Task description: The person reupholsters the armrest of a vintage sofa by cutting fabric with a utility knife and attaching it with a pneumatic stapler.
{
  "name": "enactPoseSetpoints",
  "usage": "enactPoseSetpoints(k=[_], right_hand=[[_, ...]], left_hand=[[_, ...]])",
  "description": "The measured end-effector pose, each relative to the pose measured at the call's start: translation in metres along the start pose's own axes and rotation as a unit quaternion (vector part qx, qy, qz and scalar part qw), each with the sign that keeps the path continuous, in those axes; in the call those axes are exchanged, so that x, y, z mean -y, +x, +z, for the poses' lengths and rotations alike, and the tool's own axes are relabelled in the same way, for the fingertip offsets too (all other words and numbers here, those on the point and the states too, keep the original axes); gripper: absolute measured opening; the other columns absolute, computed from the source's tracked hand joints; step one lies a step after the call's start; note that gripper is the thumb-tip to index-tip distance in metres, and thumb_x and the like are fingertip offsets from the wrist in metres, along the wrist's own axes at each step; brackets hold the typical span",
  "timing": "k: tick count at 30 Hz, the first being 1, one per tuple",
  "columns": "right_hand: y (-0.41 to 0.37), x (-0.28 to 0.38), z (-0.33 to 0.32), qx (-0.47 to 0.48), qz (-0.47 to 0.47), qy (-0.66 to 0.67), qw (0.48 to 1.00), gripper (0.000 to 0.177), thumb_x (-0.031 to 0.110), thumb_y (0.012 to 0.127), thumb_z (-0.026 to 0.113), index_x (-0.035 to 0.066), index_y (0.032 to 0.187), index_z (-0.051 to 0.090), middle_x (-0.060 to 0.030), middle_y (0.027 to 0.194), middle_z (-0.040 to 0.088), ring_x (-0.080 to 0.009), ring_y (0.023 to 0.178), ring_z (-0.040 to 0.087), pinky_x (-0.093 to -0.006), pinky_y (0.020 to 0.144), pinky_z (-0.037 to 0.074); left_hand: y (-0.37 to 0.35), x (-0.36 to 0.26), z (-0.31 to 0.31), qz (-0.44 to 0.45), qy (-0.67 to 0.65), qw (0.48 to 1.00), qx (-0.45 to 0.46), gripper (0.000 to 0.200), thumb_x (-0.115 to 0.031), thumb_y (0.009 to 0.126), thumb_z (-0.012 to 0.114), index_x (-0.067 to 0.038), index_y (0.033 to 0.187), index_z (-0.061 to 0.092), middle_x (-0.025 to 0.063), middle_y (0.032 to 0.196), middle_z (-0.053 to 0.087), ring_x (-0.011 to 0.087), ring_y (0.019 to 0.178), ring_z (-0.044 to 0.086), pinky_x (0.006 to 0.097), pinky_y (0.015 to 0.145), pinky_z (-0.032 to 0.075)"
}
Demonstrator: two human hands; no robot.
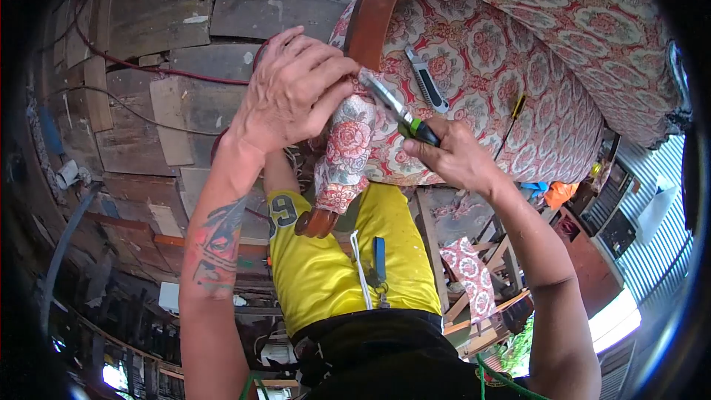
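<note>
My left hand [292, 89] grips the floral upholstery fabric [346, 150] where it wraps over the front of a chair's wooden arm [374, 7]. My right hand [452, 155] holds pliers [391, 107] with green-and-black handles. The pliers' jaws meet the fabric right beside my left thumb. The chair's seat cushion [503, 81] carries the same red floral pattern and fills the upper right of the view.
A grey utility knife [426, 80] and a yellow-handled screwdriver [515, 112] lie on the seat cushion. Wooden floor planks [163, 104] and a red cable [141, 67] lie to the left. My yellow shirt [348, 259] is below. Fabric scraps and wooden frames sit at the lower right.
</note>
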State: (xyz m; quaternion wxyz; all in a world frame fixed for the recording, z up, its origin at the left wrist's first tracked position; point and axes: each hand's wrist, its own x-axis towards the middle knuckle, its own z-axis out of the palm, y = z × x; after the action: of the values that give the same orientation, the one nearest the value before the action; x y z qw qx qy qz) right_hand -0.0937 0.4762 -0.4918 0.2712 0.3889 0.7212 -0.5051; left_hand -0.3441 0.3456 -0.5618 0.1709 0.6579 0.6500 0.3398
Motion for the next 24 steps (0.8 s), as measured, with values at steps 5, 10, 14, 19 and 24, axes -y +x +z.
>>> enactPoseSetpoints(k=[5,10,14,19,24], right_hand=[[-0.005,-0.015,0.008,-0.015,0.028,0.072,0.997,0.045,0.042,0.098,0.07,-0.003,0.093,0.066,-0.0127,0.069,0.057,-0.0192,0.066,0.054,-0.0407,0.063,0.045],[-0.024,-0.022,0.015,0.001,0.019,0.119,0.993,0.045,0.039,0.097,0.073,-0.004,0.091,0.065,-0.0164,0.076,0.06,-0.0233,0.068,0.055,-0.0415,0.064,0.045],[-0.024,-0.016,0.007,0.025,-0.029,0.042,0.998,0.047,0.04,0.096,0.074,-0.005,0.088,0.064,-0.0151,0.074,0.061,-0.0212,0.067,0.056,-0.0416,0.065,0.046],[-0.015,0.008,-0.02,0.137,0.053,0.031,0.989,0.047,0.043,0.098,0.071,-0.003,0.091,0.069,-0.0115,0.068,0.064,-0.018,0.066,0.059,-0.0405,0.064,0.047],[0.0,0.02,-0.042,0.191,0.067,0.044,0.978,0.045,0.041,0.098,0.07,-0.003,0.092,0.07,-0.0096,0.076,0.071,-0.0161,0.07,0.065,-0.0367,0.065,0.05]], left_hand=[[0.008,0.004,-0.004,0.051,0.015,0.998,0.041,0.022,-0.015,0.084,0.079,-0.012,0.106,0.074,0.0028,0.1,0.07,0.0253,0.103,0.068,0.0526,0.112,0.043],[0.016,0.002,-0.004,0.034,0.012,0.997,0.062,0.016,-0.016,0.084,0.079,-0.012,0.099,0.075,0.0021,0.1,0.07,0.0241,0.099,0.069,0.0521,0.113,0.041],[0.01,0.003,0.003,-0.046,-0.081,0.994,0.054,0.01,-0.016,0.087,0.077,-0.011,0.095,0.076,0.002,0.097,0.071,0.0224,0.098,0.069,0.0512,0.114,0.038],[0.001,0.012,0.01,-0.078,-0.12,0.988,0.059,0.01,-0.018,0.092,0.072,-0.011,0.098,0.076,0.0013,0.095,0.072,0.0202,0.101,0.068,0.0496,0.115,0.035],[-0.002,0.014,0.014,-0.09,-0.136,0.986,0.043,0.011,-0.02,0.092,0.071,-0.012,0.098,0.076,-0.0002,0.096,0.073,0.0189,0.102,0.068,0.0487,0.117,0.031]])
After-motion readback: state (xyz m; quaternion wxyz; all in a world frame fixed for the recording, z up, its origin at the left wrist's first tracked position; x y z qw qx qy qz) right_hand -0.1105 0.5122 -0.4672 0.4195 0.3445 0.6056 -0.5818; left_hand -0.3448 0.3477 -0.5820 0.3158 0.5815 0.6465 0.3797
